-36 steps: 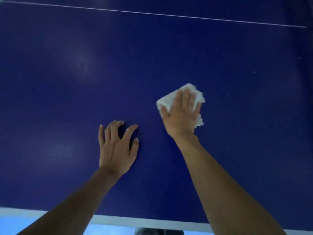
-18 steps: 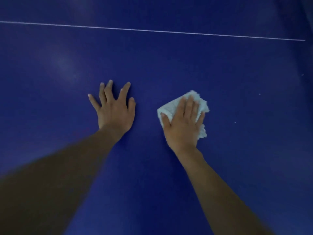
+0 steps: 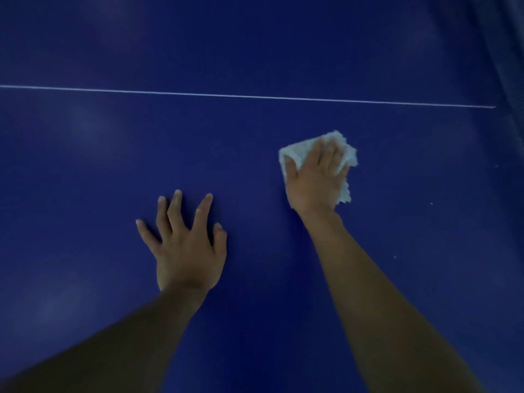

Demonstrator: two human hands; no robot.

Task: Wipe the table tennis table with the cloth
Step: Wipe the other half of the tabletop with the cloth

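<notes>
The blue bench (image 3: pixel 255 52) fills the view, crossed by 1 thin white line (image 3: pixel 255 97); none of its edges shows clearly. The left hand (image 3: pixel 187 251) rests on it, fingers (image 3: pixel 173 211) spread wide and holding nothing, seemingly as a brace. The right hand (image 3: pixel 314 180) presses flat on the white cloth (image 3: pixel 295 153), fingers roughly straight, on the near side of the line. This looks like mid-wipe. Small pale specks (image 3: pixel 431 203) lie to the right, so the next stroke probably calls for sliding the cloth that way with steady pressure.
</notes>
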